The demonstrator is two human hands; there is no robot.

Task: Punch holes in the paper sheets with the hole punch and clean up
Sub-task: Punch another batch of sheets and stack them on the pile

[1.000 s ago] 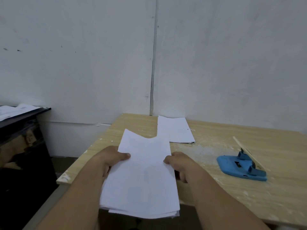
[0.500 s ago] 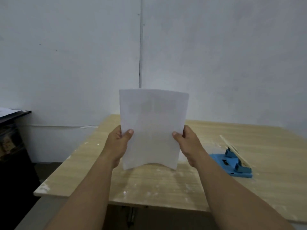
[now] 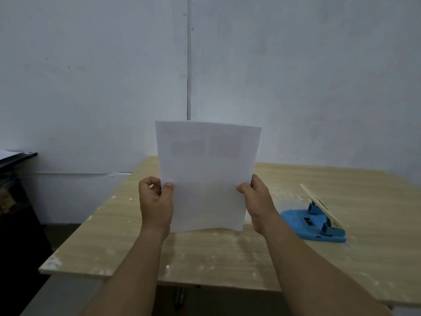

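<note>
I hold a stack of white paper sheets (image 3: 208, 174) upright above the wooden table (image 3: 218, 256), its lower edge just off the surface. My left hand (image 3: 156, 201) grips the stack's left edge and my right hand (image 3: 257, 201) grips its right edge, thumbs on the near face. A blue hole punch (image 3: 315, 223) with a pale raised lever sits on the table to the right of my right hand, apart from the paper. The stack hides the table behind it.
A grey-white wall (image 3: 296, 76) stands right behind the table. A dark cabinet (image 3: 16, 201) with white paper on top is at the far left, separated from the table by a floor gap.
The stack went from lying flat and low at the table's near edge to standing upright over the table. Since half a second ago it barely moved. The loose sheet at the back is now hidden.
</note>
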